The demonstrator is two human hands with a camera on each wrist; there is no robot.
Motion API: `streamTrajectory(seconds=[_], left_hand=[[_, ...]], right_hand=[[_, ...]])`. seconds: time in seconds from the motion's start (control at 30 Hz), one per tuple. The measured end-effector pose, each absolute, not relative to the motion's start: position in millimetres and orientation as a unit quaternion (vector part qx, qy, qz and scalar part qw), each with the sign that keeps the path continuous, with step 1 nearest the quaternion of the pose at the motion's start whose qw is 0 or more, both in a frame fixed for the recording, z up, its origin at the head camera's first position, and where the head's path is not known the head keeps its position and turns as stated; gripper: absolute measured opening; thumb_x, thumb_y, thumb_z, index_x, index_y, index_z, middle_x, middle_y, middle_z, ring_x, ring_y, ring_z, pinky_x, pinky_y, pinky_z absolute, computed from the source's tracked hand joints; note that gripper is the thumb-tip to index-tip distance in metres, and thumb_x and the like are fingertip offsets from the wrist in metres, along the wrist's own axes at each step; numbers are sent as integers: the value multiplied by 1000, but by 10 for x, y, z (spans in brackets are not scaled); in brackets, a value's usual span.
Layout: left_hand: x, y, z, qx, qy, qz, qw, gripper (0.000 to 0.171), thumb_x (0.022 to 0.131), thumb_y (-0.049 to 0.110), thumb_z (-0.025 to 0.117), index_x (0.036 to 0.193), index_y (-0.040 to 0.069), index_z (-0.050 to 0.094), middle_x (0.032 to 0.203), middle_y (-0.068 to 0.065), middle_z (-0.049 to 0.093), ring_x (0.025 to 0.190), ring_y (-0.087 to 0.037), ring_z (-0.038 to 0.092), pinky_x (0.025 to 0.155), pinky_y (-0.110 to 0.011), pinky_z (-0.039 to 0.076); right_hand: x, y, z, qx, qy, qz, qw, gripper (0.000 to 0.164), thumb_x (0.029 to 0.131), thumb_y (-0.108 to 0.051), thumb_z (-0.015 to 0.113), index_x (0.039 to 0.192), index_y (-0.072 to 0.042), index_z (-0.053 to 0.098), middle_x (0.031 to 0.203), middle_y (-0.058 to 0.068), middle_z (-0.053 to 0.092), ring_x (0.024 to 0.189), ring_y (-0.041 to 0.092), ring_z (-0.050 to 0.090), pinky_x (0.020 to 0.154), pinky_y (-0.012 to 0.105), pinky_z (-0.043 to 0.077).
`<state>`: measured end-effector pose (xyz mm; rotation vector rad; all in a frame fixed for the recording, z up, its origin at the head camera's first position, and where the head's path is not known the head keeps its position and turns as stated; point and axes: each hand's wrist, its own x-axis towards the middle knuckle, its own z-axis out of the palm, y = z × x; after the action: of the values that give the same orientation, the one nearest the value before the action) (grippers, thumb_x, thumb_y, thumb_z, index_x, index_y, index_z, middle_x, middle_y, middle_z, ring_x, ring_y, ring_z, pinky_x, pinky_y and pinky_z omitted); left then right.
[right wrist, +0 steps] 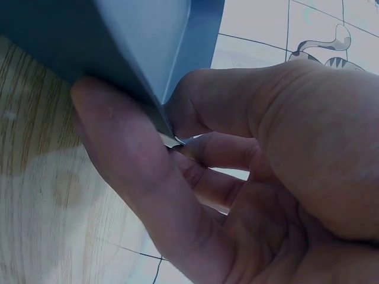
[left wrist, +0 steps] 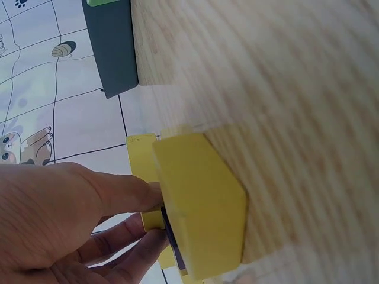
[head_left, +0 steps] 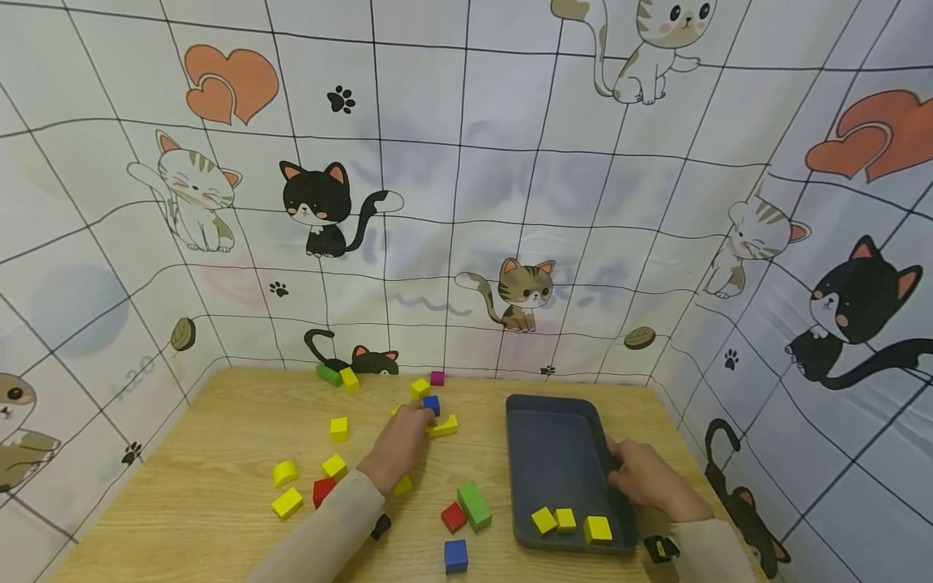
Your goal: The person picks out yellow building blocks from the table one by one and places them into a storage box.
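My left hand (head_left: 399,441) reaches to the far middle of the wooden table, fingertips beside a blue cube (head_left: 432,405) and a curved yellow block (head_left: 443,427). In the left wrist view, my thumb and fingers bend around a yellow piece (left wrist: 142,154) and a dark edge. A large yellow block (left wrist: 201,204) in front covers part of the fingertips, so a firm hold cannot be confirmed. My right hand (head_left: 651,479) grips the right rim of a dark grey tray (head_left: 561,453). Several yellow blocks (head_left: 598,530) lie at the tray's near end.
Left of the tray lie a green block (head_left: 475,506), a red cube (head_left: 453,517) and a blue cube (head_left: 455,556). More yellow blocks (head_left: 287,503) are scattered at the left. A magenta cube (head_left: 437,378) sits by the back edge, against a cat-print curtain (head_left: 437,243).
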<state>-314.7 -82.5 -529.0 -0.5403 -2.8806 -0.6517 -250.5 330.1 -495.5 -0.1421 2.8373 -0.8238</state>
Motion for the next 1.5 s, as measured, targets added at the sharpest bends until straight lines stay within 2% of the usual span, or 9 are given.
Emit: streamTrajectory(seconds=[0.17, 0.37, 0.63, 1.0, 1.37, 1.43, 1.5], left_hand=[[-3144, -797, -5287, -176, -958, -213, 73, 24, 88, -7, 71, 107, 7, 75, 115, -11, 63, 102, -26, 60, 91, -42, 53], [-3121, -767, -5262, -183, -955, -218, 80, 25, 87, -6, 73, 108, 7, 75, 110, -9, 63, 101, -25, 60, 90, -40, 54], [-3105, -719, -5243, -194, -951, -225, 84, 24, 86, -5, 74, 106, 8, 75, 102, -4, 62, 96, -20, 60, 88, -36, 55], [-3035, -622, -5186, -223, -943, -225, 99, 24, 86, -3, 75, 107, 9, 75, 101, -3, 62, 93, -17, 58, 83, -30, 55], [-2913, -438, -5063, -274, -923, -249, 106, 24, 88, -1, 73, 110, 9, 73, 102, -3, 62, 94, -15, 59, 84, -24, 54], [-2898, -404, -5048, -279, -920, -251, 107, 24, 88, 0, 74, 110, 9, 73, 102, -3, 62, 94, -15, 59, 83, -23, 54], [-2892, -366, -5039, -288, -918, -249, 113, 24, 88, 0, 74, 110, 9, 73, 102, -2, 62, 93, -15, 58, 82, -21, 53]], right_hand=[[-2513, 3305, -4951, -49, 958, -268, 91, 61, 84, 6, 62, 142, 14, 43, 108, 30, 66, 47, 21, 61, 41, 32, 51], [-2519, 3314, -4961, -46, 958, -267, 96, 60, 84, 6, 63, 140, 16, 43, 108, 33, 65, 47, 21, 62, 42, 32, 51], [-2511, 3315, -4960, -50, 959, -263, 90, 64, 84, 5, 63, 144, 13, 40, 109, 32, 66, 43, 21, 59, 41, 32, 50], [-2502, 3311, -4966, -49, 960, -262, 91, 69, 85, 5, 63, 149, 9, 36, 112, 31, 65, 41, 21, 58, 40, 32, 50], [-2504, 3308, -4965, -48, 958, -265, 94, 70, 85, 5, 61, 151, 6, 34, 116, 31, 64, 41, 20, 58, 40, 32, 50], [-2509, 3309, -4969, -48, 958, -265, 94, 70, 86, 5, 61, 150, 7, 35, 116, 32, 64, 40, 21, 58, 40, 33, 50], [-2513, 3310, -4965, -50, 959, -264, 91, 63, 85, 5, 62, 144, 12, 41, 110, 31, 66, 42, 21, 58, 41, 33, 50]])
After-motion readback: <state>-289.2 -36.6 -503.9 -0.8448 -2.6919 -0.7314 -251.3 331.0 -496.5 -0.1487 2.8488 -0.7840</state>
